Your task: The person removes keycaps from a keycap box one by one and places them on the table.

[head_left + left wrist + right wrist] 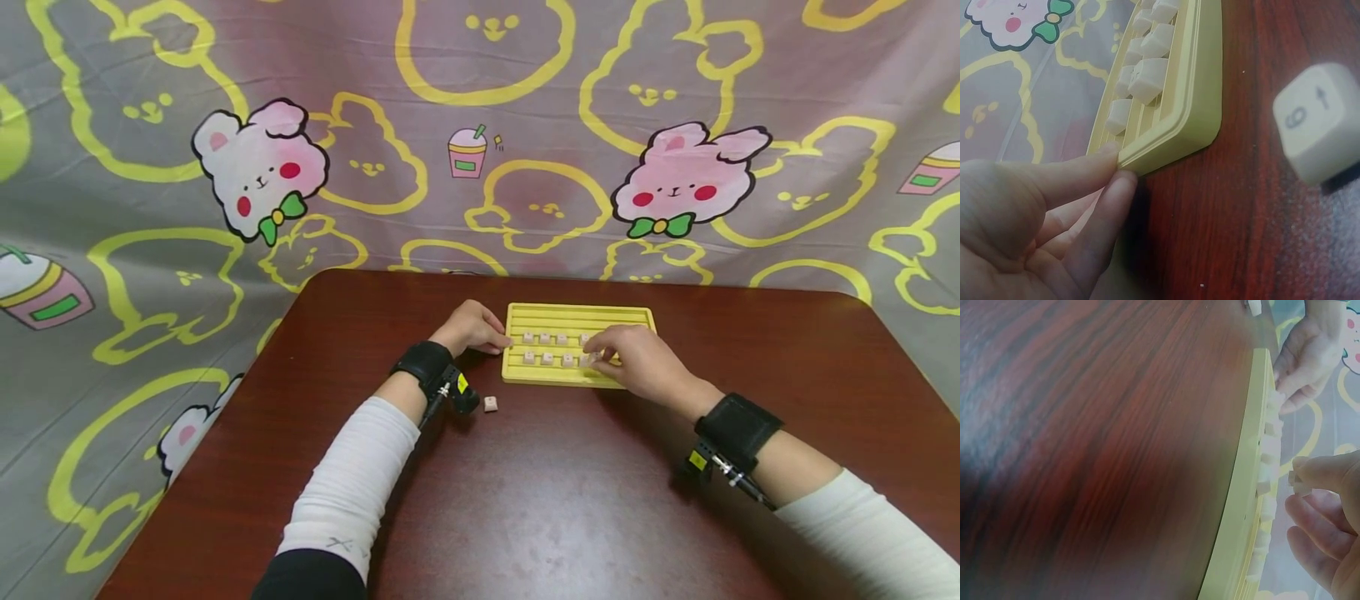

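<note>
Two hands engaged: the left hand pinches the end of the yellow tray between thumb and finger; the right hand pinches one held keycap over the tray. Rows of seated keycaps stand between them. One loose keycap lies on the table near the left hand.

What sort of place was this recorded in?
Probably an indoor recording corner: a cartoon-print cloth hangs behind a dark reddish table, and a black wristband carries a small device.
</note>
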The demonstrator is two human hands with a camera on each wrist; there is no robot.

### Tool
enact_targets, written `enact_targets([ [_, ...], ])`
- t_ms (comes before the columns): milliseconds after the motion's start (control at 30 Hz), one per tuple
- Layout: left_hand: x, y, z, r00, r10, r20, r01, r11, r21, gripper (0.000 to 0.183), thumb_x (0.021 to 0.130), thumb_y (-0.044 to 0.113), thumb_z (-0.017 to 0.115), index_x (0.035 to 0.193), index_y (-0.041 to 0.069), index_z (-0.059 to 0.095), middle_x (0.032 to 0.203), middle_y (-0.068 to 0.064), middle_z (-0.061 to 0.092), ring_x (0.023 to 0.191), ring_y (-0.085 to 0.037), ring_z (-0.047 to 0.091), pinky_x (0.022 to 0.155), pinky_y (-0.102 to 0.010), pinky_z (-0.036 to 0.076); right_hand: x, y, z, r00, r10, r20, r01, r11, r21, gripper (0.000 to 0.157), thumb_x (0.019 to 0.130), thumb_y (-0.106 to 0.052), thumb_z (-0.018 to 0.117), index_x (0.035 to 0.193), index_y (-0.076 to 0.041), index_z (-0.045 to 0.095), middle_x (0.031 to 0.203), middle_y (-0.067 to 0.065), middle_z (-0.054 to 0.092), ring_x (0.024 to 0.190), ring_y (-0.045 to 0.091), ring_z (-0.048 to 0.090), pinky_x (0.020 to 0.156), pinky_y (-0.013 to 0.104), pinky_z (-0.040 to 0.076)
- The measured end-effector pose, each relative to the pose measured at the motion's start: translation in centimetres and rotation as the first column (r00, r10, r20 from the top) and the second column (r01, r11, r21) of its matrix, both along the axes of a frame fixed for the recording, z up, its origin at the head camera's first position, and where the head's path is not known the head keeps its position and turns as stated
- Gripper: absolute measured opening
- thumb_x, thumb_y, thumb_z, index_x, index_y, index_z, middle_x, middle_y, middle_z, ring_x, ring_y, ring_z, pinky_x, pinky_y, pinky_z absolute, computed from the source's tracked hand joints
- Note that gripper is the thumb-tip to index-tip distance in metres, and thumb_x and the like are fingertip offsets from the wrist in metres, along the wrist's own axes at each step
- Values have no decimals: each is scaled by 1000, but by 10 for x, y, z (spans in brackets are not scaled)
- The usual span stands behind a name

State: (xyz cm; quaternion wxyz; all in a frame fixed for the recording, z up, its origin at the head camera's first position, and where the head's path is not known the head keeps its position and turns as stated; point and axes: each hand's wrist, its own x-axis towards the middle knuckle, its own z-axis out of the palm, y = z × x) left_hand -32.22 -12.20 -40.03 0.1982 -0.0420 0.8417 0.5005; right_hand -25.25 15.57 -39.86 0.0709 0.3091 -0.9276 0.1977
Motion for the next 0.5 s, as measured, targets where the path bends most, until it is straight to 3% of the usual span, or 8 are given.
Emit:
enact_targets([
  [233,0,1,2,1000,11,2,-11,1000,-5,24,81,1,80,101,-8,70,92,-13,64,62,-12,67,71,-28,65,2,-6,3,1000,30,6,-30,999,-19,18,85,-11,78,103,-11,76,99,1,75,83,13,69,74,33,61],
  [500,2,1,4,1000,-3,-5,3,1000,-20,23,82,3,79,102,-6,71,101,-15,65,63,-13,67,73,-29,65,5,-15,2,998,54,-19,-55,998,-16,18,84,-11,79,102,-11,76,97,0,75,81,12,69,72,32,61],
])
